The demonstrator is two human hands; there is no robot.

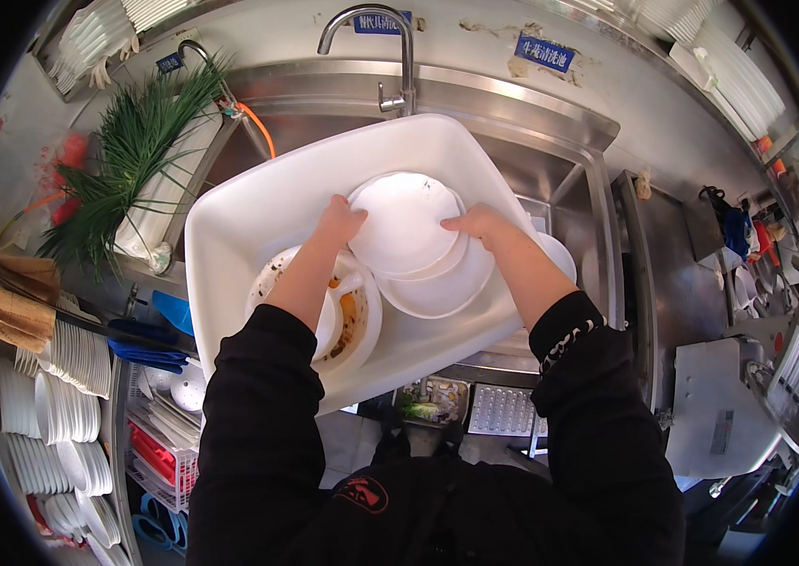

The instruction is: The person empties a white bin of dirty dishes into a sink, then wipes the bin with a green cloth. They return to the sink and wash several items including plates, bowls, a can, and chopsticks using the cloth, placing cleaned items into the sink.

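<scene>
A large white plastic tub [220,241] rests over the steel sink in front of me. Both my hands are inside it, gripping opposite edges of white plates [406,224]. My left hand [341,223] pinches the left rim with the thumb on top. On the right rim sits the thumb of my right hand [479,224], its fingers hidden underneath. More white plates [446,288] lie below the held ones; whether they touch my fingers I cannot tell. Beside my left forearm, in the tub, are soiled dishes [361,325] with brown and orange food remains.
A curved steel faucet [407,57] rises behind the tub. Long green leafy stalks [135,141] lie at the far left. Stacked white dishes [69,406] fill shelves at left. A steel sink edge [597,236] and a pale box-shaped appliance [715,406] are on the right.
</scene>
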